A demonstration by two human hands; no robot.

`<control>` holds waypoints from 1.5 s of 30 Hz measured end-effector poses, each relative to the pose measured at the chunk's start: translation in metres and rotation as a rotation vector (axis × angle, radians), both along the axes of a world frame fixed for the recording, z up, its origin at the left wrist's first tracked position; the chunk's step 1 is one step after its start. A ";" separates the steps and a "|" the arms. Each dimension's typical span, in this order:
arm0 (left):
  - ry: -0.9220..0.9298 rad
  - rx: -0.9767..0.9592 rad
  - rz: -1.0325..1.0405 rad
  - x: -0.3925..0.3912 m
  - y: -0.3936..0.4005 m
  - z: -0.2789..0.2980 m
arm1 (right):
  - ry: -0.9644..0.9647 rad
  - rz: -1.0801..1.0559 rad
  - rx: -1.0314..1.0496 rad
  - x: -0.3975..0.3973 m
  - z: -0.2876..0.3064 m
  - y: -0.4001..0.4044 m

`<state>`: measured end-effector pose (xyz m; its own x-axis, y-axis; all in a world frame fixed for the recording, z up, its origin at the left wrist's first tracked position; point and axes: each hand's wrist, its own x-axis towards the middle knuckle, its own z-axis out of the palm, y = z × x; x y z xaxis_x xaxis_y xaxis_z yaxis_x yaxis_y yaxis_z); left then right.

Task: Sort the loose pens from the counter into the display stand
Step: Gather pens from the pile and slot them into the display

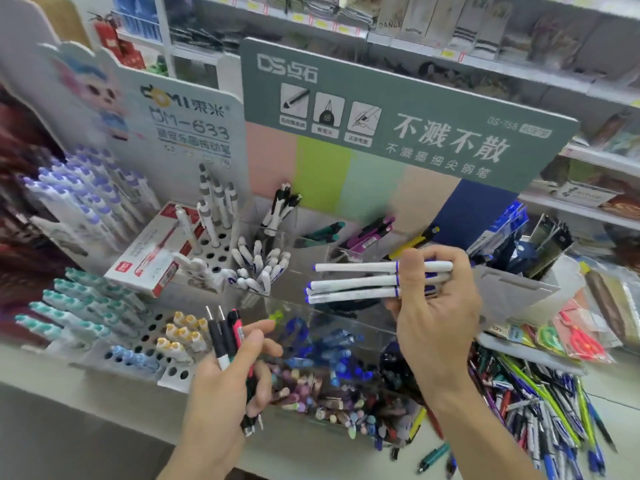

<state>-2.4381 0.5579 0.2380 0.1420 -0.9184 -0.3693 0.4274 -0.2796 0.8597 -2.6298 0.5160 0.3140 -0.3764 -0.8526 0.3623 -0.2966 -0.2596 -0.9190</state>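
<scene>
My right hand (437,306) grips three white pens with blue caps (353,282), held level above the clear compartments of the display stand (412,133). My left hand (230,379) holds a small bunch of pens (225,332), two black and one red, tips pointing up, in front of the stand. A heap of loose pens (540,407) lies on the counter at the right. The stand's front compartments hold blue pens (332,344) and several pastel ones (325,396).
A white perforated stand (145,341) with teal, purple and yellow pens is at the left. A red and white box (156,251) lies on it. Packaged scissors (581,337) lie at the right. Shop shelves run behind.
</scene>
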 end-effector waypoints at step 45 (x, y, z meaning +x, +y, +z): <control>-0.832 -0.214 0.311 0.031 -0.048 0.002 | 1.082 0.533 -0.097 0.081 -0.048 -0.065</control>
<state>-2.4068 0.5099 0.2404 0.5383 -0.8316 0.1369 -0.3240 -0.0542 0.9445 -2.5483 0.4515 0.2656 0.5511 -0.7602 0.3442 -0.7347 -0.6375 -0.2317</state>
